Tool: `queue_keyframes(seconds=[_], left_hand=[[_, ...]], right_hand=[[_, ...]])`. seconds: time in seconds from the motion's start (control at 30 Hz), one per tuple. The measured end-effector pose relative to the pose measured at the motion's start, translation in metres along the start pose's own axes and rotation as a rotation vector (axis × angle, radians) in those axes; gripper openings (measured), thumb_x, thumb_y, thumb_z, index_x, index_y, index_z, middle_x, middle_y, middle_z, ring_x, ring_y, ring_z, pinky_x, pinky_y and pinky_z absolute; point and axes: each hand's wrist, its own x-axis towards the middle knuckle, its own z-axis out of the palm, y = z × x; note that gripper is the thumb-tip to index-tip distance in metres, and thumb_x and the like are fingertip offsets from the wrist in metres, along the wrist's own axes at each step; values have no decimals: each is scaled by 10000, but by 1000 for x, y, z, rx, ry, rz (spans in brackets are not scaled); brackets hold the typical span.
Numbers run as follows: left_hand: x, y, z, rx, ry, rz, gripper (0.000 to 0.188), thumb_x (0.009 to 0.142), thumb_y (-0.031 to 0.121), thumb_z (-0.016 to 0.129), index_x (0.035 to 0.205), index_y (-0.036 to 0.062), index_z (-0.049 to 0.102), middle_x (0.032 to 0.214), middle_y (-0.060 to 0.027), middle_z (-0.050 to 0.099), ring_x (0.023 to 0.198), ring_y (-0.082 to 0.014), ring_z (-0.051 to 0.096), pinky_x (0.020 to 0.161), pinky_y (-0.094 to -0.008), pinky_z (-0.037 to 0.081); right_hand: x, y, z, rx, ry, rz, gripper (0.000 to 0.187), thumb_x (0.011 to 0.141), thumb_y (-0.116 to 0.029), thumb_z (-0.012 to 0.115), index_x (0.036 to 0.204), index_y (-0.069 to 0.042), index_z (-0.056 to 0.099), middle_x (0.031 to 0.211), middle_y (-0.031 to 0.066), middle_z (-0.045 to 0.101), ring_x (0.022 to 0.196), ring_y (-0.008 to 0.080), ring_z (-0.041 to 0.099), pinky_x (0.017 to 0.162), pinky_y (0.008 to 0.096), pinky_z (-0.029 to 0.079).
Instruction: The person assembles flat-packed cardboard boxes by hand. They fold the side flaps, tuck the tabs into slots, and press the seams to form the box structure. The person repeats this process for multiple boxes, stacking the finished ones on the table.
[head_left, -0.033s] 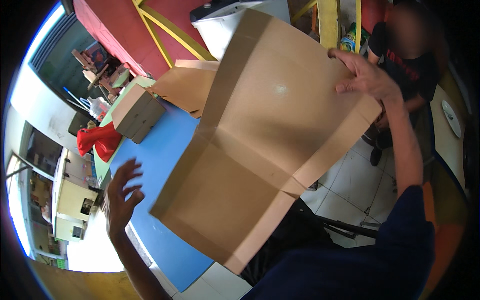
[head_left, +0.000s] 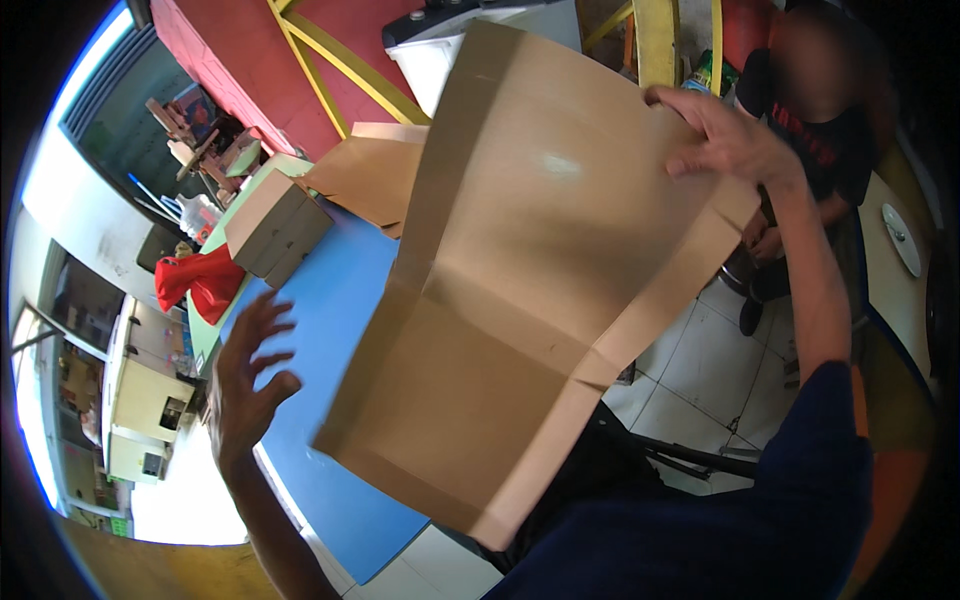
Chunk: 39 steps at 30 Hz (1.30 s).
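A large flat sheet of brown cardboard [head_left: 520, 290], creased with fold lines, hangs tilted above the blue table [head_left: 330, 310]. My right hand [head_left: 725, 135] grips its upper right edge, fingers over the front face. My left hand [head_left: 245, 385] is off the sheet at its lower left, fingers spread in the air above the table's near edge. The lower part of the sheet hides much of the table.
A closed brown box [head_left: 275, 228] and another flat cardboard sheet [head_left: 370, 175] lie at the table's far end. A red cloth bag [head_left: 195, 280] sits at the left. Another person [head_left: 810, 120] in dark clothes sits at the upper right. White floor tiles [head_left: 700, 370] show below.
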Motion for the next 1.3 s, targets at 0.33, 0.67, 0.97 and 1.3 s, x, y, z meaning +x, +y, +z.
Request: queue_keyframes(seconds=[0.33,0.67,0.97,1.3], left_hand=[[91,163,36,4,495,395,464,858,169,781,1264,21,612,1129,-117,698,953,-193,672,821,-334,557],[10,53,8,-107,530,470,498,958,276,644,1350,-2,515,915,-84,677,847,-145,642,832,-322,511],[7,1,8,-363,572,582,231,892,215,698,934,-11,681,880,-88,696,806,-125,621,787,-262,465],[10,28,18,-390,501,423,86,804,68,694,830,-13,685,764,-26,675,717,-62,600,651,-215,450]], right_hand=[[77,-144,-34,-718,190,-613,430,820,-88,693,1222,20,587,1102,257,659,1066,322,646,918,388,490],[70,-134,122,-1290,634,-806,264,796,-236,644,1042,-172,715,800,17,692,753,174,715,621,303,577],[106,-145,155,-650,150,-746,270,940,-309,606,1062,-85,695,853,91,666,773,239,675,726,366,553],[171,-198,192,-208,-476,-386,290,963,-230,598,899,46,663,746,130,600,709,197,549,691,362,456]])
